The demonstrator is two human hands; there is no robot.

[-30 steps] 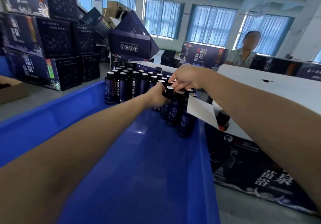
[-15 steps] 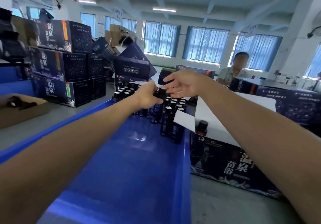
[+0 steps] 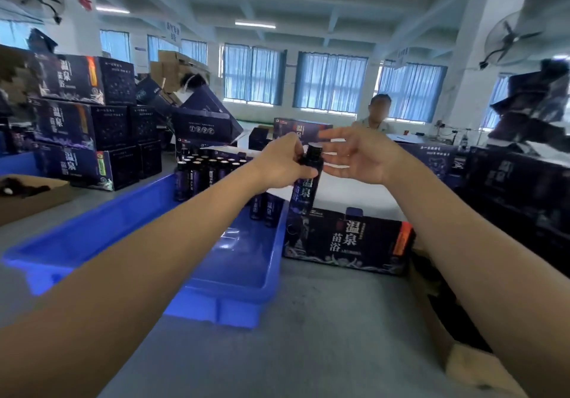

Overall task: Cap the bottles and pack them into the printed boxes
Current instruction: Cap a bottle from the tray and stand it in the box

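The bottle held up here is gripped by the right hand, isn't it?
No. The head view shows the left hand gripping the bottle; the right hand is open beside it, holding nothing.

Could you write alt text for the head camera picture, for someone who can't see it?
A person's left hand grips a dark capped bottle by its neck, held up near a printed box, while the right hand hovers open beside the cap. More dark bottles stand in a blue tray on the left.

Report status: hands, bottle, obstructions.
Left hand grips bottle, near upright. Right hand open beside cap. Nothing between bottle and box.
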